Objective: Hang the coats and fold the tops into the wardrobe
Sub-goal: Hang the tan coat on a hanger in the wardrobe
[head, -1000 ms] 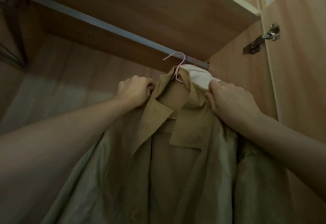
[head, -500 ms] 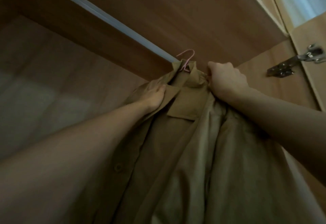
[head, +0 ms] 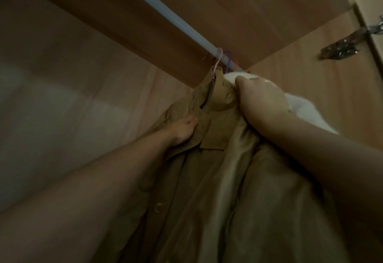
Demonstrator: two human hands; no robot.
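Dim wooden wardrobe interior (head: 62,76); a metal hinge (head: 350,45) on the right panel, daylight at top right

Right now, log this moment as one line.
tan coat on pink hanger | hooked over rail | left hand at lapel | right hand grips shoulder

This is inside a wardrobe (head: 62,76) at home, prob a bedroom. The walls & top are brown wood boards. A shiny metal rail (head: 165,13) runs across under the top board, for hanging clothes. A pink hanger hook (head: 73,60) sits over the rail w/ a tan coat (head: 207,179) on it. Just beside it are a purple hook (head: 228,60) & a bit of an orange one, w/ a white top or coat (head: 298,111) behind. At the right edge is a metal door hinge (head: 339,49), so the wardrobe door is open. It's dim in here, w/ some light at the top right corner.
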